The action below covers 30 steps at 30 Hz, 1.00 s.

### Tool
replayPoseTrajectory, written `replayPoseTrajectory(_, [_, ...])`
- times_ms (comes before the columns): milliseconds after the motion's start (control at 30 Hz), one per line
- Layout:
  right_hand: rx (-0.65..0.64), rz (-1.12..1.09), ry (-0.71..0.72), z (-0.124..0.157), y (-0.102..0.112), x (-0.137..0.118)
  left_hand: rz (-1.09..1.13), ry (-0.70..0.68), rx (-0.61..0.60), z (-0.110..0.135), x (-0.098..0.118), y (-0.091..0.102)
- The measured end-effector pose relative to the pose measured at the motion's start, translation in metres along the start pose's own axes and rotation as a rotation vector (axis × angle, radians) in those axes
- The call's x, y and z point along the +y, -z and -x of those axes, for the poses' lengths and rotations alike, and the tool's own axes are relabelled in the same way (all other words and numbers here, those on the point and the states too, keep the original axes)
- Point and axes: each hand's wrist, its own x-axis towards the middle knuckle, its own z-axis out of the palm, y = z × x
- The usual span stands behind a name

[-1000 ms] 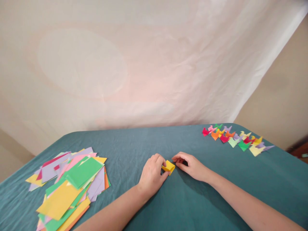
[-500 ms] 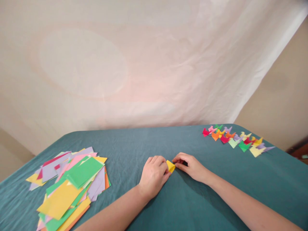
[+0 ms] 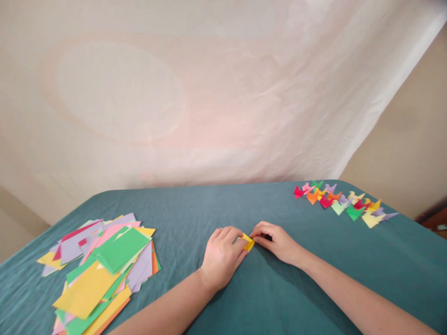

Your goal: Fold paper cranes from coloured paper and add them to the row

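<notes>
A small piece of folded yellow paper (image 3: 249, 243) is between my two hands, low over the middle of the table. My left hand (image 3: 223, 253) grips its left side, with the fingers curled over it and hiding part of it. At the paper's right corner, the thumb and fingertips of my right hand (image 3: 274, 239) are pinched together on the edge. How the paper is folded under the left fingers cannot be made out.
A loose heap of coloured paper sheets (image 3: 122, 249) lies on the left of the green cloth-covered table (image 3: 195, 209). Several small folded paper birds (image 3: 355, 212) stand in rows at the far right. A pale cloth (image 3: 223, 93) hangs behind the table.
My left fingers have shifted slightly on the yellow paper, the index finger lifting and spreading a little. The right hand has edged slightly left, its fingertips now at the paper's corner.
</notes>
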Motion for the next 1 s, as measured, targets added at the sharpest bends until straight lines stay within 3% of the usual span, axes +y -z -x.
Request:
replayPoseTrajectory(300, [-0.008,-0.030,-0.052,-0.0003,-0.0001,0.0020,-0.040,-0.027,0.044,0.0003,-0.0004,-0.0025])
replayPoseTrajectory(1000, [-0.050,-0.032,-0.053,-0.0001,0.0022,0.0045,-0.074,-0.015,0.023,0.0009,-0.0002,-0.0032])
